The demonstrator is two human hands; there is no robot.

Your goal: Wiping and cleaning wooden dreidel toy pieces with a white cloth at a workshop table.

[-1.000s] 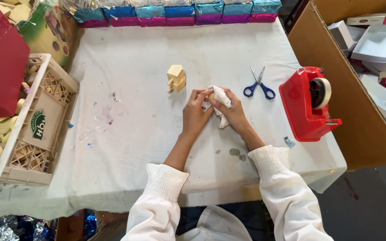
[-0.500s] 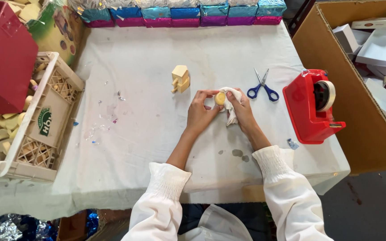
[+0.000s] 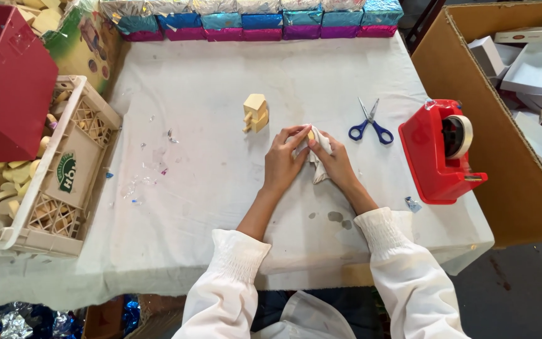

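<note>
- A small pale wooden piece (image 3: 311, 134) sits pinched between the fingertips of both hands, half wrapped in a white cloth (image 3: 318, 157), just left of the blue-handled scissors (image 3: 367, 124).
- The left hand (image 3: 283, 160) curls over the bundle from its side, fingers closed on the cloth and the piece; the right hand (image 3: 335, 164) presses in from the other side, thumb and forefinger nipping the top of the cloth. The two hands meet, touching at the fingertips.
- A small stack of wooden blocks (image 3: 255, 112) stands further left of the scissors, apart from the hands.
- The red tape dispenser (image 3: 441, 150) stands to the right of the scissors, near the edge of the white-covered table (image 3: 208, 207).
- Well left of the scissors, a beige plastic crate (image 3: 70, 166) holds more pale wooden shapes; foil-wrapped boxes (image 3: 258, 19) line the table's far side.
- Likely slip: the piece is small and held only at the fingertips, so a loosened pinch could let it drop out of the cloth and roll across the table; the loose cloth tail could also snag under the right hand.
- Against half a second ago: the hands have closed tighter, and less of the piece shows, the cloth now covering more of it. The bundle sits in much the same spot relative to the scissors.
</note>
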